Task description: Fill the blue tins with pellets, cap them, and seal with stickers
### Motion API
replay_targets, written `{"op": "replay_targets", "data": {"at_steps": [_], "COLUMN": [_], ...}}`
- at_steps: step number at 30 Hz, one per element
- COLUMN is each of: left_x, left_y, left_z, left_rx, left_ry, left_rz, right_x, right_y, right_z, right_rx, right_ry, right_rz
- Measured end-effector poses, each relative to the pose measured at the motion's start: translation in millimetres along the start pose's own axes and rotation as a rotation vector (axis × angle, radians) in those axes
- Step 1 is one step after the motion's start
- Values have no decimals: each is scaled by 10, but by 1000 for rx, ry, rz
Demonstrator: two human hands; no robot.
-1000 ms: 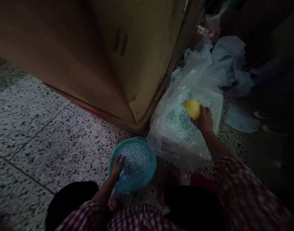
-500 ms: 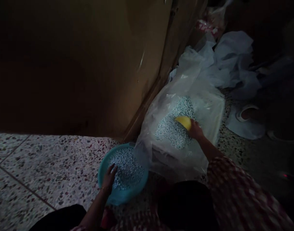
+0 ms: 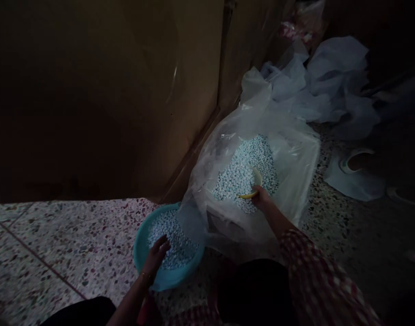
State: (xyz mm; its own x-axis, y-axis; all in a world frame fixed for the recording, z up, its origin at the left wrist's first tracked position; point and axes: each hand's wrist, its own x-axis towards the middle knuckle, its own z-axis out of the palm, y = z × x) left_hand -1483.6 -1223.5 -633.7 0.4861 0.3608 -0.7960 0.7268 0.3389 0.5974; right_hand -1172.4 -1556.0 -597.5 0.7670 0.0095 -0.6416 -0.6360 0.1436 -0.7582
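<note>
We see a small yellow bowl [image 3: 258,177] tipped on its side, its rim a brighter yellow than its pale inner wall, and its mouth turned toward a heap of small whitish-blue beads [image 3: 262,154]. The bowl sits low among those beads, inside a clear plastic bag [image 3: 291,167] spread open on the floor [image 3: 102,253]. It lies just beyond the fingers of our right hand [image 3: 261,198], which is closed around its near edge, touching it. In this dim light we cannot quite tell how many beads are in the bowl and how many lie behind it. Our left hand [image 3: 156,254] is empty, its fingers loosely extended over the beads in a blue basin [image 3: 173,279], well apart from the bowl. A big brown box [image 3: 126,113] stands just beside both bag and basin.
</note>
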Motion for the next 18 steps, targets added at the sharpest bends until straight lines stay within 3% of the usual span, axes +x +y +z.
{"op": "replay_targets", "data": {"at_steps": [5, 12, 18], "left_x": [2, -28, -17], "left_y": [133, 228, 302], "left_z": [-181, -340, -523], "left_rx": [4, 77, 101], "left_ry": [-12, -50, -104], "left_rz": [55, 80, 130], "right_x": [-212, -615, -1311], "right_y": [-143, -228, -307], "right_z": [-75, 43, 70], "right_rx": [216, 362, 347], "right_ry": [-47, -51, -77], "right_rz": [-24, -130, -244]}}
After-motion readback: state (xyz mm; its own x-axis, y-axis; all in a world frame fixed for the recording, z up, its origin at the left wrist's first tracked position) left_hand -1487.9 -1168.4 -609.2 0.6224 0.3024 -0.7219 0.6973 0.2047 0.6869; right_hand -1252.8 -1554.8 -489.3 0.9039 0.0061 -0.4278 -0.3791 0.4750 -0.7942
